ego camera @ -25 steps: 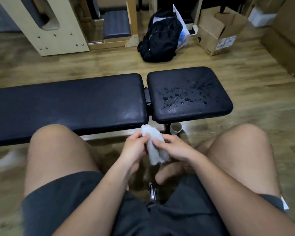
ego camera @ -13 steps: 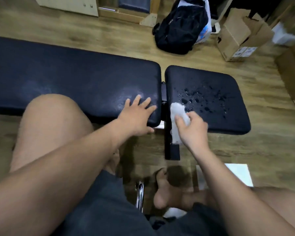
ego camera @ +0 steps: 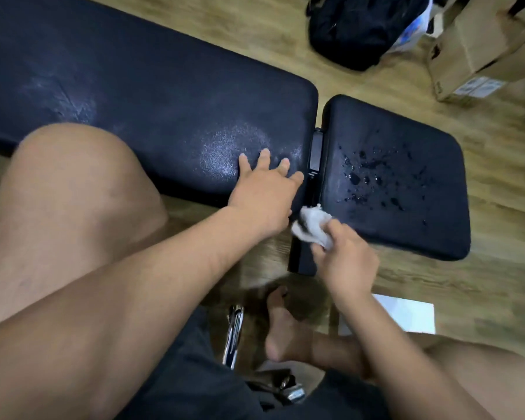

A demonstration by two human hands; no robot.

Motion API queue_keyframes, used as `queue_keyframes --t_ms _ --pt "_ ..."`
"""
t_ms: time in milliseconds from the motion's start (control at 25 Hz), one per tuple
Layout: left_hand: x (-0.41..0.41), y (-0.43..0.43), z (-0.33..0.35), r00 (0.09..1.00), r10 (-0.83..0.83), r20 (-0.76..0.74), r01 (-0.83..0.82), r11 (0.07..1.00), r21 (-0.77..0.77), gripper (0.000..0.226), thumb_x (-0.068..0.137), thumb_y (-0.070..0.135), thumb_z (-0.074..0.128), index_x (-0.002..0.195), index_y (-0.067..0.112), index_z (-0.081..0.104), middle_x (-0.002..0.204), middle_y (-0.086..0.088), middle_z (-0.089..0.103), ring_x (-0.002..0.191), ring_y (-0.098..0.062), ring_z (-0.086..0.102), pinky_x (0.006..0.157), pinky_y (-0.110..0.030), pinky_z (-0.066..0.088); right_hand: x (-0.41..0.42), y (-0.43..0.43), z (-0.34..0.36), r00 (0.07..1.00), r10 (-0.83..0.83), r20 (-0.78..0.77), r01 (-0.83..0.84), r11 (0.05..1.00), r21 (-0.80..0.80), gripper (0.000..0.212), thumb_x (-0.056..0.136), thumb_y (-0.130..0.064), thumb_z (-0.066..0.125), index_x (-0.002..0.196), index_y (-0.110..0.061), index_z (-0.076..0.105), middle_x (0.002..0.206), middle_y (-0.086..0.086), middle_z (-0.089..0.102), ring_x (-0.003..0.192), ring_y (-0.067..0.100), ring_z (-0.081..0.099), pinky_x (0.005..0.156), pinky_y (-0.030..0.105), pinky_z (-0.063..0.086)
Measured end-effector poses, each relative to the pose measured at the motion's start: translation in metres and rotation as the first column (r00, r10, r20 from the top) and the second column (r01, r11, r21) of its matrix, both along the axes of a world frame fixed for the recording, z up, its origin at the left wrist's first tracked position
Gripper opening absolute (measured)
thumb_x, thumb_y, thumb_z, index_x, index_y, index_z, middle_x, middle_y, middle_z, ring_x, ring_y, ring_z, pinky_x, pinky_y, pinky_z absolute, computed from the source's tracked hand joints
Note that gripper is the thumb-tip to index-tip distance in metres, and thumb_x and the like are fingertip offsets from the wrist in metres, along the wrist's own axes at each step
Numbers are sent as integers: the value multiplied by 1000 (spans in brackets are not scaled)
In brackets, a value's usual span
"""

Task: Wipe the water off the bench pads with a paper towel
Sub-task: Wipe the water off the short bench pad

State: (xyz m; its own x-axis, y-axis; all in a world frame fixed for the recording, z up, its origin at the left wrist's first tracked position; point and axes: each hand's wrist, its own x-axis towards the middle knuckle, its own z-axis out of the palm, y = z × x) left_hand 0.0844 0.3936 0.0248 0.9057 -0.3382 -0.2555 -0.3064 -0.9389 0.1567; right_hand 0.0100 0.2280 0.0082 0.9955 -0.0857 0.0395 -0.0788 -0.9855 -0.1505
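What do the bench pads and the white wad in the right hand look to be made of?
Small bench pad: looks like black vinyl or faux leather, with a grained sheen and water beading on top. Long bench pad: same covering, with a dull smeared patch. Paper towel, crumpled in the right hand: soft, matte white paper, it seems.

Two dark bench pads are set end to end above a wooden floor (ego camera: 482, 277). Water drops (ego camera: 373, 177) are scattered on the small pad (ego camera: 412, 225); the long pad (ego camera: 152, 95) is touched by a flat left hand (ego camera: 264, 192).
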Motion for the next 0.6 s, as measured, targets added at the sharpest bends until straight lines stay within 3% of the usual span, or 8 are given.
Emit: queue_keyframes --t_ms 160,360,480,600 --pt "1 -2 0 1000 26 -15 -26 1000 -8 79 88 43 63 152 22 20 161 -1 19 147 -36 13 113 -64 18 40 2 -5 994 63 91 -53 993 -107 25 67 -37 69 84 -23 58 76 1 65 63 32 65 52 30 40" --pt "12 -3 15 987 98 -126 -92 994 51 106 80 48 73 155 19 4 161 0 -19 142 -36 11 109 -60 31 26 13 -9 997 -62 49 64 997 -40 24 72 -38 66 90 -25 56 85 1 62 70 34 65 54 31 37" --pt "15 -15 18 971 128 -200 -102 986 132 106 83 38 73 155 19 -3 161 1 -19 144 -44 -3 110 -66 23 6 -6 -2 998 -47 29 48 998 -39 30 64 -43 73 86 -26 61 78 0 67 67 32 67 54 31 43" --pt "20 -22 21 942 184 -282 -159 981 110 106 83 25 73 155 19 -5 162 4 -16 145 -45 -7 110 -70 16 52 0 -1 999 -25 38 27 997 -73 28 61 -43 70 81 -26 62 71 2 68 65 31 66 53 28 35"
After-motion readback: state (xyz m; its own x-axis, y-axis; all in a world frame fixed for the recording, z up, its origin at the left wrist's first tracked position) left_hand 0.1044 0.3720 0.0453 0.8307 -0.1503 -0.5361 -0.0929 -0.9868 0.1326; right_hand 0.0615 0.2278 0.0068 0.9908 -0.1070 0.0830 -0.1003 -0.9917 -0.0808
